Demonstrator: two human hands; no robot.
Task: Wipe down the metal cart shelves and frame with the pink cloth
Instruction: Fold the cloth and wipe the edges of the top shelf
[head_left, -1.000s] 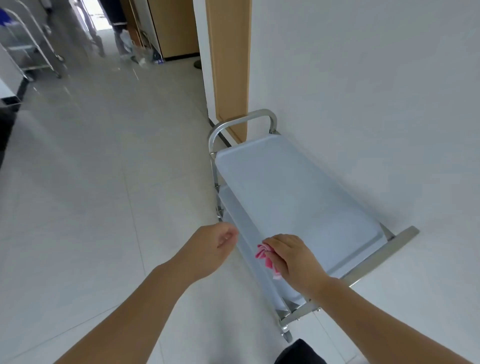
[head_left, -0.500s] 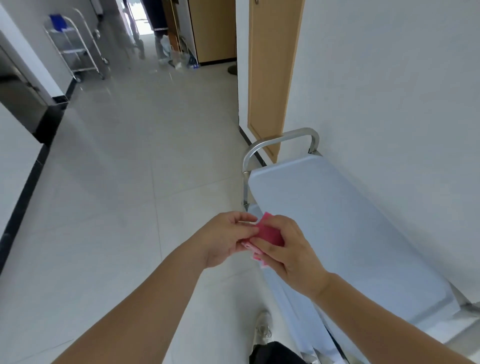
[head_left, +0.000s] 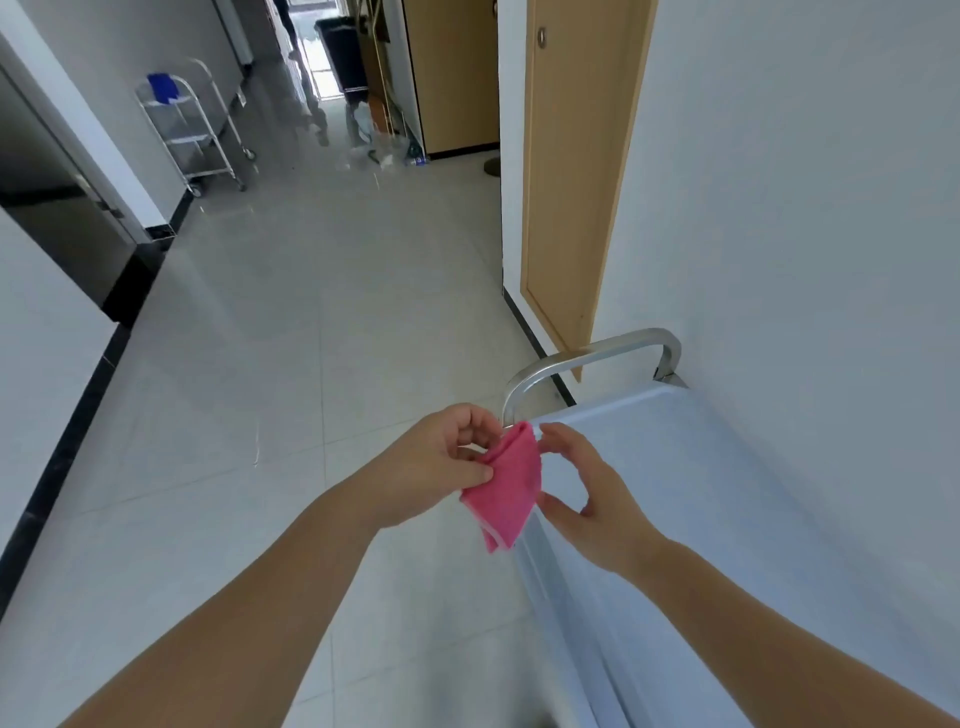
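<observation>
Folding pink cloth (head_left: 511, 483) in mid-air, just beside the cart's top shelf (head_left: 727, 519) | left hand (head_left: 441, 462) grip pinches cloth's near edge | right hand (head_left: 592, 504) grip spread, fingertips at cloth's far edge | step: apparently readying cloth | next: probably press it flat on shelf, wipe toward handle (head_left: 587, 356)

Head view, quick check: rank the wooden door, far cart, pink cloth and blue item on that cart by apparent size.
1. wooden door
2. far cart, shrunk by distance
3. pink cloth, nearly matching it, being close to the camera
4. blue item
</observation>
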